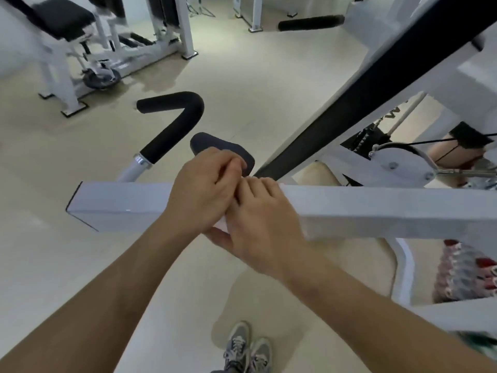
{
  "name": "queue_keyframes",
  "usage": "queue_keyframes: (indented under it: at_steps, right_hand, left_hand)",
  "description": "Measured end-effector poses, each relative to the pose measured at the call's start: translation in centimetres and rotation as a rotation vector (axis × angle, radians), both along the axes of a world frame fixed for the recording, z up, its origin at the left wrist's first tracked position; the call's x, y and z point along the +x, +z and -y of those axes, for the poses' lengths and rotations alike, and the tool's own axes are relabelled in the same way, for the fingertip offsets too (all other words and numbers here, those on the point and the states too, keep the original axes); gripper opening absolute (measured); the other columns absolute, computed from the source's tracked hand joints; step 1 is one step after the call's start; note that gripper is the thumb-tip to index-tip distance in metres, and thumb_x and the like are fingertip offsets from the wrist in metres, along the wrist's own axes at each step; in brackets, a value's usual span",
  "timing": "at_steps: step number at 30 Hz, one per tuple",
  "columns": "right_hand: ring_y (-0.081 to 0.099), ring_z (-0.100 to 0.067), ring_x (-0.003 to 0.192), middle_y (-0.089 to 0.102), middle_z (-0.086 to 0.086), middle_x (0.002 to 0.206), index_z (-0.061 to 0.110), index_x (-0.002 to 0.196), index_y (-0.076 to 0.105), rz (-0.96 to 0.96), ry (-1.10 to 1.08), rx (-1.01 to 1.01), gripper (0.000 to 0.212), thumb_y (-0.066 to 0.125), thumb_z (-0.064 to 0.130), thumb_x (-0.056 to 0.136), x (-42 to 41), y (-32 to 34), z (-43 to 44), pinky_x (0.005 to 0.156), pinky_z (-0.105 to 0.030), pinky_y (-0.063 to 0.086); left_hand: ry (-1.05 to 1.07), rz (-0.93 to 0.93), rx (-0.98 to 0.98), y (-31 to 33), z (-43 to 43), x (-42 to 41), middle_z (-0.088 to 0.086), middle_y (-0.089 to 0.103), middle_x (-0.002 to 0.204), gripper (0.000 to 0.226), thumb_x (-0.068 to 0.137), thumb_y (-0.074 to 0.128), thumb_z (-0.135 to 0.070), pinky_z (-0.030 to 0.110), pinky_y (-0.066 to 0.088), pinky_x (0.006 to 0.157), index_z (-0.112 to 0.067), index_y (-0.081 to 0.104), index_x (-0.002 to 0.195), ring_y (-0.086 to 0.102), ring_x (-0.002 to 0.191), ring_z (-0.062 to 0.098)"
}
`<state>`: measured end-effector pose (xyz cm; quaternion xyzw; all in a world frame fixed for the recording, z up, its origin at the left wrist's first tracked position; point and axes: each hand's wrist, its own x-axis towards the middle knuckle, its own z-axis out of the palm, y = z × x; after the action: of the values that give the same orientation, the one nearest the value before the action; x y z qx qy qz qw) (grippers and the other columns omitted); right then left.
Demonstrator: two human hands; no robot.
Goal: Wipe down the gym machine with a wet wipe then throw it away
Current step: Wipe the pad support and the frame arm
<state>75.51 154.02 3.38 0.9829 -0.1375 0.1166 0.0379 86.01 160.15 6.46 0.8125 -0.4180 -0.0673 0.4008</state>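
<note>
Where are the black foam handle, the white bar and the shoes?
black foam handle [173, 130]: head view, middle of padded grip.
white bar [376, 208]: head view, top face, right part.
shoes [237, 345]: head view, left shoe's laces.

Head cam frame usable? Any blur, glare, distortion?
Head view: soft overall; right hand and far bench smeared by motion. Head view: wide-angle stretch toward the edges; small glint on the white beam, no harsh shadows.

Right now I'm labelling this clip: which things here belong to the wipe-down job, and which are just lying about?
Job: wet wipe, left hand, right hand, white bar, foam handle, dark pad.
Lying about: far bench machine, weight plate, padded roller.
</note>
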Motion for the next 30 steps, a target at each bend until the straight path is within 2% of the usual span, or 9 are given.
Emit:
queue_keyframes:
  at_steps: [4, 7, 12, 16, 19, 21, 25, 28, 30]
  right_hand:
    - [0.060, -0.033, 0.097, 0.069, -0.016, 0.106, 0.004, 0.110, 0.068, 0.100, 0.075, -0.041, 0.044, 0.038, 0.035, 0.098, 0.8, -0.7, 0.0, 0.089, -0.046, 0.046]
    - [0.058, -0.029, 0.117, 0.063, -0.011, 0.125, 0.008, 0.125, 0.061, 0.057, 0.020, -0.089, 0.049, 0.033, 0.042, 0.103, -4.4, -0.4, 3.8, 0.101, -0.044, 0.042]
    - [0.043, -0.022, 0.136, 0.050, -0.006, 0.145, 0.010, 0.142, 0.048, 0.112, -0.414, 0.003, 0.051, 0.022, 0.035, 0.106, -14.3, 0.1, 9.1, 0.113, -0.037, 0.028]
    - [0.047, -0.019, 0.128, 0.055, -0.004, 0.135, 0.010, 0.129, 0.057, 0.673, -1.037, 0.428, 0.053, 0.024, 0.044, 0.104, -20.6, 0.8, 9.0, 0.112, -0.023, 0.032]
    - [0.058, -0.023, 0.105, 0.060, -0.009, 0.123, 0.008, 0.129, 0.054, 1.289, -1.415, 1.037, 0.048, 0.037, 0.044, 0.102, -24.2, -0.4, 6.4, 0.076, -0.030, 0.054]
    - [0.060, -0.023, 0.109, 0.057, -0.006, 0.131, 0.010, 0.137, 0.049, 1.611, -1.272, 1.433, 0.048, 0.046, 0.041, 0.100, -26.4, -2.4, 4.0, 0.069, -0.031, 0.057]
    - [0.061, -0.026, 0.104, 0.061, -0.009, 0.122, 0.010, 0.139, 0.046, 1.881, -0.990, 1.689, 0.047, 0.029, 0.040, 0.106, -28.4, -2.9, -0.1, 0.079, -0.038, 0.052]
    - [0.059, -0.027, 0.113, 0.060, -0.013, 0.130, 0.012, 0.139, 0.051, 1.834, -0.873, 1.779, 0.059, 0.025, 0.052, 0.103, -29.6, -1.7, -1.4, 0.096, -0.041, 0.045]
    - [0.059, -0.028, 0.114, 0.061, -0.016, 0.129, 0.012, 0.135, 0.055, 1.765, -0.842, 1.785, 0.063, 0.026, 0.056, 0.101, -31.1, -1.2, -1.8, 0.101, -0.043, 0.042]
  left_hand:
    - [-0.139, 0.125, 0.053, -0.6, -0.6, 0.7, -0.011, 0.066, 0.095, 0.031, 0.094, 0.038, -0.031, 0.033, 0.047, 0.082, -0.022, 0.067, 0.099, 0.057, 0.088, 0.005]
    - [-0.362, 0.373, 0.184, -1.4, -0.6, 0.0, -0.012, 0.064, 0.115, 0.041, 0.098, 0.031, -0.039, 0.033, 0.048, 0.077, -0.031, 0.052, 0.131, 0.058, 0.097, 0.012]
    - [-0.438, 0.523, 0.238, -1.6, -0.9, -0.5, -0.001, 0.065, 0.114, 0.049, 0.099, 0.025, -0.039, 0.034, 0.046, 0.067, -0.021, 0.051, 0.137, 0.059, 0.097, 0.025]
    - [-0.533, 0.560, 0.072, -1.1, -0.4, -1.9, 0.009, 0.062, 0.122, 0.035, 0.089, 0.048, -0.013, 0.041, 0.054, 0.073, -0.013, 0.061, 0.121, 0.052, 0.109, 0.026]
    - [-0.731, 0.530, 0.036, -0.9, 1.5, -5.2, 0.004, 0.059, 0.128, 0.046, 0.075, 0.066, -0.001, 0.038, 0.054, 0.078, -0.019, 0.064, 0.117, 0.049, 0.113, 0.020]
    - [-0.850, 0.549, 0.041, -0.9, 3.2, -8.0, 0.006, 0.058, 0.130, 0.048, 0.071, 0.071, -0.001, 0.039, 0.053, 0.085, -0.019, 0.066, 0.115, 0.054, 0.116, 0.024]
    - [-1.135, 0.501, 0.014, -1.0, 6.1, -15.0, 0.002, 0.054, 0.138, 0.044, 0.079, 0.062, -0.007, 0.041, 0.052, 0.093, -0.020, 0.063, 0.121, 0.055, 0.121, 0.023]
    - [-1.334, 0.103, 0.263, -0.5, 6.8, -21.8, -0.016, 0.041, 0.144, 0.052, 0.097, 0.052, -0.036, 0.023, 0.034, 0.106, -0.032, 0.035, 0.146, 0.041, 0.130, 0.007]
    - [-1.336, -0.162, 0.410, -1.0, 7.1, -26.4, -0.014, 0.049, 0.133, 0.063, 0.092, 0.058, -0.045, 0.026, 0.041, 0.102, -0.031, 0.031, 0.147, 0.049, 0.121, 0.005]
